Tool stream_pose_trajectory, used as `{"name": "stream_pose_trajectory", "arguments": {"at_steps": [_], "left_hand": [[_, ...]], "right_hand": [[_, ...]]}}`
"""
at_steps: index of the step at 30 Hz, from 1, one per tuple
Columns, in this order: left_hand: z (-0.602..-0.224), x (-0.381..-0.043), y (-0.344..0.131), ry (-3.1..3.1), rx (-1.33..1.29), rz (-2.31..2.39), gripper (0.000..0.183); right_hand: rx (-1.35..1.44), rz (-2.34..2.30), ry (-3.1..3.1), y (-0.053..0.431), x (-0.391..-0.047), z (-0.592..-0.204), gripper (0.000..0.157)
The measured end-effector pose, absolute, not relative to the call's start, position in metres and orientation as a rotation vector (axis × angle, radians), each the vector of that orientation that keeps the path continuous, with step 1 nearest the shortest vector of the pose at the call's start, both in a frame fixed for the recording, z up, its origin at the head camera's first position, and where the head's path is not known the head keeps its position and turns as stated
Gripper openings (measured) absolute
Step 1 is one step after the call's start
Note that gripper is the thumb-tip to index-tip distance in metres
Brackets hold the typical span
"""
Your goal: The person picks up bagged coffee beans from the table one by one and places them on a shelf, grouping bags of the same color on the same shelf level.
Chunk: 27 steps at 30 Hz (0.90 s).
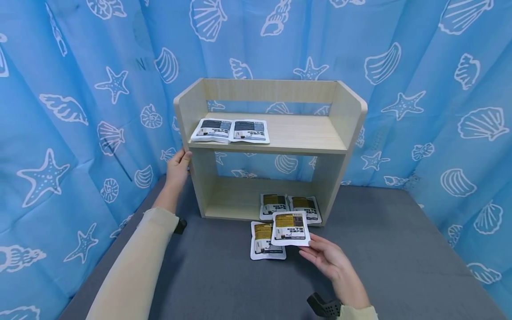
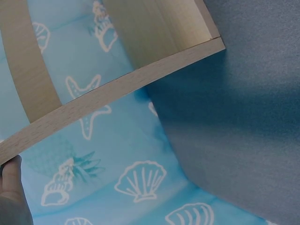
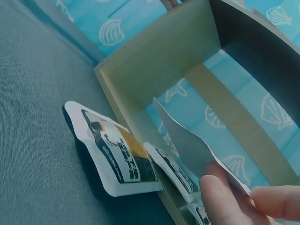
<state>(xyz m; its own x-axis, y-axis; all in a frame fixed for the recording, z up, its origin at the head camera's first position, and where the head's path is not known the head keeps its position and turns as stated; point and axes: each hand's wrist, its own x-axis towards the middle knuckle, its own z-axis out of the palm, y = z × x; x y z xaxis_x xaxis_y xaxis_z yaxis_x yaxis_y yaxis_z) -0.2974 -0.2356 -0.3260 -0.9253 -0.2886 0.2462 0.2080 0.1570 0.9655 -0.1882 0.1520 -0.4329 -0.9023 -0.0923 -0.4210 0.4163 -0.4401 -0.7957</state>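
My right hand [image 1: 330,262] pinches a white packet [image 1: 290,228] with a brown-and-black label by its right corner, raised in front of the shelf. In the right wrist view, thumb and fingers [image 3: 220,199] grip that packet's edge, its plain back [image 3: 187,145] showing. Below and left of it, another brown-labelled packet [image 1: 262,249] lies on the grey table, partly overlapped in the head view. Two more brown-labelled packets [image 1: 307,206] sit at the right of the lower shelf. My left hand [image 1: 178,166] holds the left side panel of the small wooden shelf [image 1: 270,150] at middle-board height.
White packets with dark blue labels [image 1: 250,131] lie side by side at the left of the upper shelf board [image 1: 304,131]. A blue curtain [image 1: 120,53] with shell and starfish prints hangs behind and on both sides. The grey table [image 1: 400,258] extends around the shelf.
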Motion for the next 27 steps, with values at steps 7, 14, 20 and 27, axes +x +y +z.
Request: {"name": "stream_pose_trajectory", "arguments": {"at_steps": [7, 14, 20, 27], "left_hand": [[-0.326, -0.296, -0.235, -2.074, 0.069, -1.810, 0.050], [-0.325, -0.298, -0.235, -2.072, 0.077, -1.808, 0.050], [-0.325, -0.298, -0.235, -2.065, 0.072, -1.815, 0.050], [-0.326, -0.298, -0.235, -2.061, 0.068, -1.808, 0.049]], "right_hand": [[0.433, -2.387, 1.458, 0.141, -0.194, -0.433, 0.049], [0.434, -2.387, 1.400, 0.133, -0.199, -0.430, 0.049], [0.388, -2.388, 1.383, 0.125, -0.203, -0.429, 0.050], [0.415, -2.394, 1.370, 0.113, -0.210, -0.428, 0.049]]}}
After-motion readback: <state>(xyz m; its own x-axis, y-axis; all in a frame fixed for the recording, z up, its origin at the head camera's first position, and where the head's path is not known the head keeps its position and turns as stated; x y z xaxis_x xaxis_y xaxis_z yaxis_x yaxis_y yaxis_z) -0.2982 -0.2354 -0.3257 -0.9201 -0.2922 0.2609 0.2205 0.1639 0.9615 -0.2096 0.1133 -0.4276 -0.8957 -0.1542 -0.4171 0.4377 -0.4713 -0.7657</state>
